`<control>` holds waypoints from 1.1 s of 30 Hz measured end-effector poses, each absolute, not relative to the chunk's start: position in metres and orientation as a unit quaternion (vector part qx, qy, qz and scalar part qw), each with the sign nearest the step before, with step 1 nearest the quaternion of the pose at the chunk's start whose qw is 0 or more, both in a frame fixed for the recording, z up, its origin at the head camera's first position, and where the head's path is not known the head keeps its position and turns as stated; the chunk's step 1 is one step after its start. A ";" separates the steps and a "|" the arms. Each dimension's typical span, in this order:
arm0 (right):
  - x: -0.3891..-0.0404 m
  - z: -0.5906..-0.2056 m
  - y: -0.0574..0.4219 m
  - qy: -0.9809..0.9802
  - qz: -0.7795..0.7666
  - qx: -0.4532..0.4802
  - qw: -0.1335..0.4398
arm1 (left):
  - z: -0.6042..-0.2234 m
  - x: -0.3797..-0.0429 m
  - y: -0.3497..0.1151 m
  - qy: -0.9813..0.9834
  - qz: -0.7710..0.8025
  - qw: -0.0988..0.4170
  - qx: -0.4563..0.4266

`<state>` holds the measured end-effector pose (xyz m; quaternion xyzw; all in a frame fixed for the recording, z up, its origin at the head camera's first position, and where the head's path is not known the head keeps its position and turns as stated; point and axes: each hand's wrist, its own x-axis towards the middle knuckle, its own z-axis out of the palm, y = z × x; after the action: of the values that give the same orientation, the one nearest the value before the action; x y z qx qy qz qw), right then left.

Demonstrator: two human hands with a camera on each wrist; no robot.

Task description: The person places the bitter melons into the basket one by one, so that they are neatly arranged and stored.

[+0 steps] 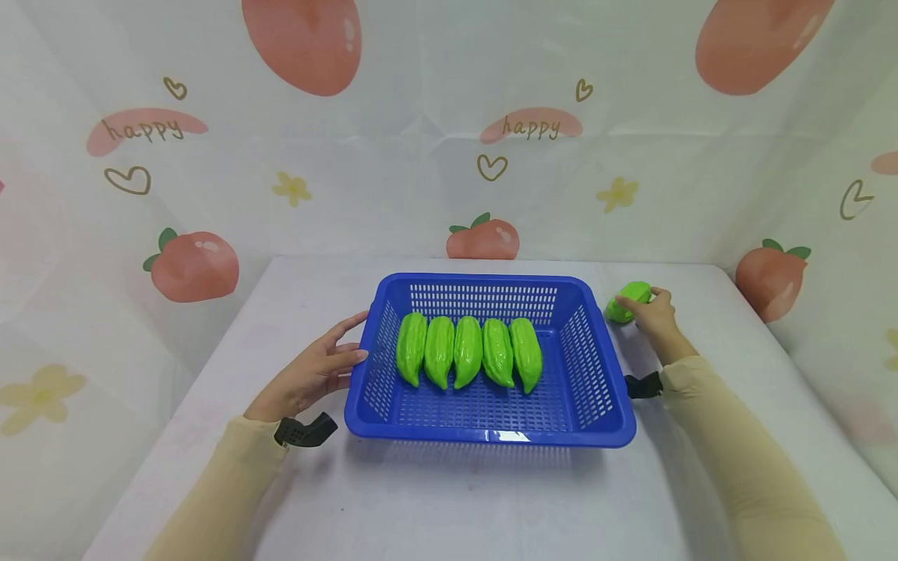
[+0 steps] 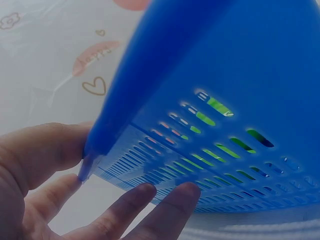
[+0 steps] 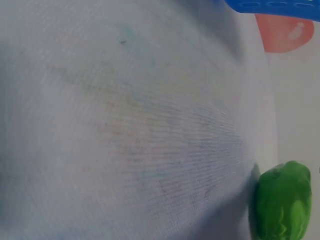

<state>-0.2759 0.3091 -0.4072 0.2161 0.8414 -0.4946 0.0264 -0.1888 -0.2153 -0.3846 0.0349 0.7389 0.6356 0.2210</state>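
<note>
A row of several bright green bitter melons point(image 1: 468, 352), ridged and pointed at the near end, lies in a blue plastic basket point(image 1: 491, 438). At the basket's left side is my left hand point(image 1: 312, 370), its spread fingers touching the rim and the slotted wall. The left wrist view shows fingertips point(image 2: 187, 192) against that wall. Beyond the basket's right side, my right hand point(image 1: 655, 315) pinches another bitter melon point(image 1: 631, 296) between thumb and fingers. In the right wrist view this bitter melon point(image 3: 284, 202) is at the lower right; the hand itself is out of that frame.
The basket stands mid-table on a white cloth point(image 1: 449, 506). Behind and beside the table hangs a white backdrop point(image 1: 393, 187) printed with peaches, hearts and flowers. Inside the basket, bare slotted floor point(image 1: 561, 374) shows right of the row.
</note>
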 end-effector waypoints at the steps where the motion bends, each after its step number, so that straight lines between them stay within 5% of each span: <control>1: -0.276 -0.407 0.308 0.841 -0.494 0.218 0.027 | -0.385 -0.189 -0.215 0.739 0.636 0.221 0.035; 33: -0.276 -0.413 0.323 0.845 -0.498 0.194 0.022 | -0.382 -0.188 -0.215 0.736 0.638 0.224 0.032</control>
<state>-0.2756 0.3226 -0.4135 0.1940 0.8451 -0.4976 0.0218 -0.1882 -0.2145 -0.3823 0.0322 0.7364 0.6377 0.2235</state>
